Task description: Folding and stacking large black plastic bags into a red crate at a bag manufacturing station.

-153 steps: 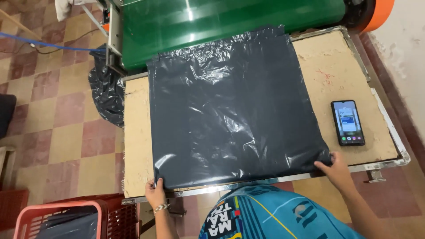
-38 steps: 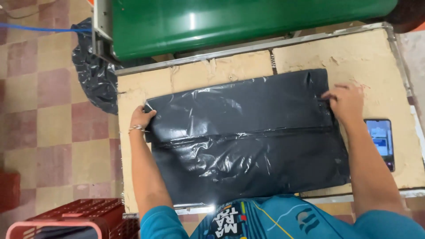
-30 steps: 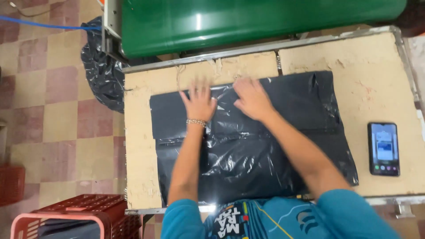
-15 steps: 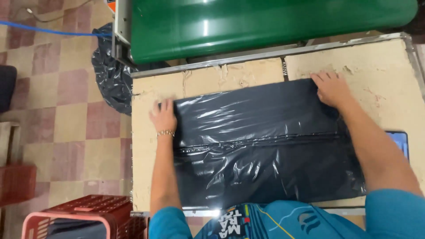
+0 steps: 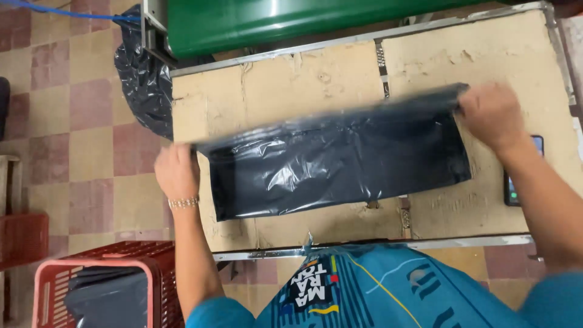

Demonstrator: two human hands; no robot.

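Folded once more since the previous frame, the black plastic bag [image 5: 340, 161] now forms a narrower strip across the middle of the cardboard-topped table [image 5: 291, 79]. Left hand [image 5: 177, 173] grips the strip's left end; right hand [image 5: 493, 115] is clamped on its upper right corner. Both hands are blurred. A phone [image 5: 509, 188] lies partly hidden under the right forearm, and a red crate [image 5: 130, 255] stands lower left

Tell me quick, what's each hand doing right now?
Left hand: closed on the black plastic bag, left end.
Right hand: closed on its right end.
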